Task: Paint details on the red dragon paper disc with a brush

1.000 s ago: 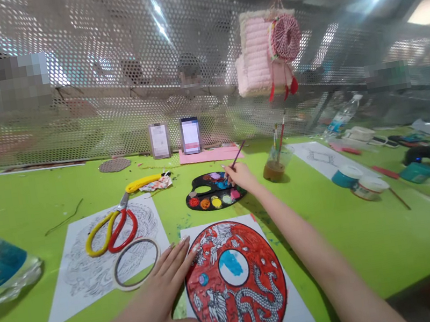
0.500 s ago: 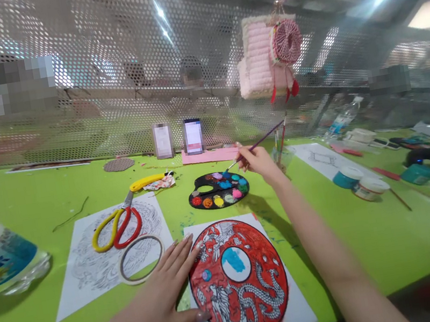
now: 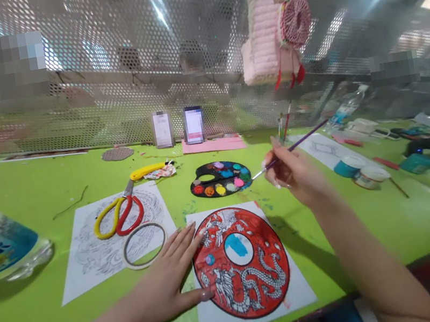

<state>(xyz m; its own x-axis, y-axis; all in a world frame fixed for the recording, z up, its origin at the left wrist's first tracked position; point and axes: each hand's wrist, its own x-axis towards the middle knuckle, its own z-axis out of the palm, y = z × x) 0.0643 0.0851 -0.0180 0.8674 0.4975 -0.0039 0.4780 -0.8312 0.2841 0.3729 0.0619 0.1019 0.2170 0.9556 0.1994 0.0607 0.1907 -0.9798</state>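
My right hand [image 3: 292, 170] pinches a purple-handled paintbrush [image 3: 301, 140], its tip at the right edge of the black paint palette [image 3: 205, 188]. Dabs of several colours sit in the palette wells. Below it lies a white sheet with a round red picture [image 3: 222, 247], showing a dragon and a bird left white, and a centre circle partly painted blue. My left hand [image 3: 172, 276] rests flat with fingers spread, its fingertips and thumb on the picture's left side. Close to that hand, a roll of tape [image 3: 125, 254] and scissors with yellow and red handles [image 3: 139, 216] lie on a second drawing [image 3: 87, 257].
A water bottle [image 3: 17, 252] stands at the left. Two phones [image 3: 162, 130] lean at the back by a pink strip [image 3: 216, 143]. Paint jars [image 3: 368, 177], brushes in a cup [image 3: 283, 128] and another drawing [image 3: 314, 146] are on the right. A pink bag [image 3: 265, 39] hangs on the mesh.
My right hand has moved right and nearer with the paintbrush, whose tip went from the palette's far edge to its right edge. My left hand stays on the sheet. The view has shifted slightly.
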